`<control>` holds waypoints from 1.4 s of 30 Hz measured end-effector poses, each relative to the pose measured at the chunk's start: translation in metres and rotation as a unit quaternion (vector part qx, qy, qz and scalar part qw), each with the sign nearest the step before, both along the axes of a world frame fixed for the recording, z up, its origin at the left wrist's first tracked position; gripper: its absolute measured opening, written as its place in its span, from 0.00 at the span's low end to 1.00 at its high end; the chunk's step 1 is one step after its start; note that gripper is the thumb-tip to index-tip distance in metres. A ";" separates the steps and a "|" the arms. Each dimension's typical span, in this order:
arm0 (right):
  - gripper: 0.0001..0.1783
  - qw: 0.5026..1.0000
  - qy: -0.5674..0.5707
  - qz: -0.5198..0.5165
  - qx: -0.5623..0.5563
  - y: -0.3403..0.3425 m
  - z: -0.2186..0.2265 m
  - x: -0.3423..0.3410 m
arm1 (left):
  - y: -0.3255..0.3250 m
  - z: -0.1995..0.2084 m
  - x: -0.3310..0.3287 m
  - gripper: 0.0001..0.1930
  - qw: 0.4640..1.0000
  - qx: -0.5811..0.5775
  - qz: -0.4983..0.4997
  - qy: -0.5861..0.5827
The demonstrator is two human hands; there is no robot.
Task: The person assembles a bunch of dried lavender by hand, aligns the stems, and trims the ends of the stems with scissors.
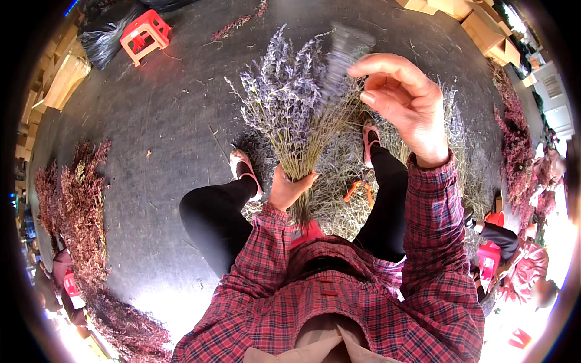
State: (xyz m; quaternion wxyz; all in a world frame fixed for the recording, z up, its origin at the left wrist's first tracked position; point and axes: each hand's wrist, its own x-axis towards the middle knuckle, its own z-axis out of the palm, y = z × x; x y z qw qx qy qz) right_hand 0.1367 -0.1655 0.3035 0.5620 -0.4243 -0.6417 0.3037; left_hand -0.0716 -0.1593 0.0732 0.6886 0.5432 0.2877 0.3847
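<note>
The hands work apart above the floor [157, 163]: the left hand [289, 189] grasps a bunch of lavender [284, 100] around its stems, at the bunch's six o'clock, while we find the right hand [402, 100] raised at three o'clock, its fingers curled and a gap showing between forefinger and thumb. A blurred sprig [346, 60] shows at the bunch's two o'clock, close to those fingertips; we cannot tell whether they pinch it or have let it go. The bunch stands upright in front of the body, flower heads toward twelve, cut stems toward six. We judge the step in hand to be building up the bunch, sprig by sprig. To our eye, the next move calls for seating that sprig among the others, heads level, with the left hand loosening just enough to take it without spilling the rest. At about five o'clock, orange-handled shears [356, 186] lie on a litter of loose stems [336, 221] between the feet, and we see more lavender [466, 160] beyond the right leg, between three and four. Reddish dried branches [85, 199] lie toward eight, well apart.
</note>
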 end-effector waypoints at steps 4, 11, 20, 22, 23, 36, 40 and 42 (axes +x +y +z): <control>0.17 0.996 0.008 -0.084 -0.010 -0.004 -0.001 -0.015 | 0.000 -0.004 0.004 0.09 1.000 0.000 0.025 -0.001; 0.09 0.980 -0.042 -0.195 -0.009 -0.021 -0.046 -0.043 | 0.001 -0.002 0.003 0.10 0.999 -0.011 0.025 0.022; 0.07 0.956 -0.083 -0.280 -0.038 -0.009 -0.073 -0.067 | -0.002 -0.007 0.006 0.11 0.999 -0.025 0.033 0.020; 0.06 0.956 -0.079 -0.279 -0.047 -0.008 -0.072 -0.067 | -0.001 -0.008 0.004 0.13 0.999 -0.017 0.024 0.039; 0.06 0.956 -0.076 -0.278 -0.053 -0.007 -0.071 -0.067 | -0.001 -0.007 0.004 0.13 0.999 -0.018 0.026 0.036; 0.07 0.977 0.164 -0.105 -0.088 -0.020 -0.085 -0.056 | -0.001 0.000 0.004 0.11 0.999 -0.006 0.034 0.034; 0.09 0.961 0.233 -0.092 -0.117 -0.022 -0.078 -0.059 | -0.002 -0.004 0.005 0.11 0.999 -0.019 0.036 0.029; 0.11 0.949 0.274 -0.101 -0.117 -0.018 -0.078 -0.059 | -0.003 -0.006 0.005 0.12 0.999 -0.028 0.036 0.023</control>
